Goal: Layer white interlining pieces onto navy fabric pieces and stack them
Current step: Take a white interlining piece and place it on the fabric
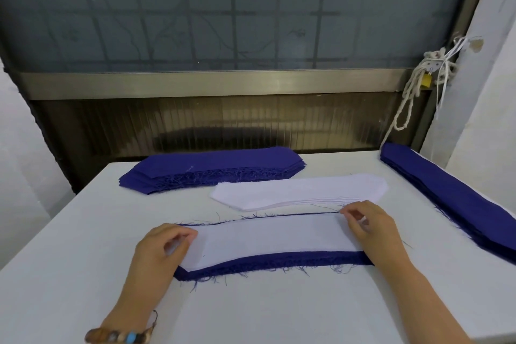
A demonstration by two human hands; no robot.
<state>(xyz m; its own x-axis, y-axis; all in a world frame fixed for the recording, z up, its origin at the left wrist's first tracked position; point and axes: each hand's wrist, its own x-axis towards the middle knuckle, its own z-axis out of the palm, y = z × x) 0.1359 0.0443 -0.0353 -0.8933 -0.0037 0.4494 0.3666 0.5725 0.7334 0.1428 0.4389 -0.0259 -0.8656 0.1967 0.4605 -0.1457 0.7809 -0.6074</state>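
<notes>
Left hand (164,246) and right hand (371,226) pinch the ends of the interlining (273,240), laid on a navy piece (279,260). Behind it, a white stack (301,190) and a navy stack (212,167) wait, so much seems left.

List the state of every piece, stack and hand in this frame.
navy fabric piece: flat on the table, near edge uncovered.
white interlining piece: lies on the navy piece, held at both ends.
left hand: pinches the interlining's left end.
right hand: pinches its far right corner.
navy stack: at the back, untouched.
white interlining stack: beside it, untouched.
right-side stack: along the table's right edge, untouched.
</notes>
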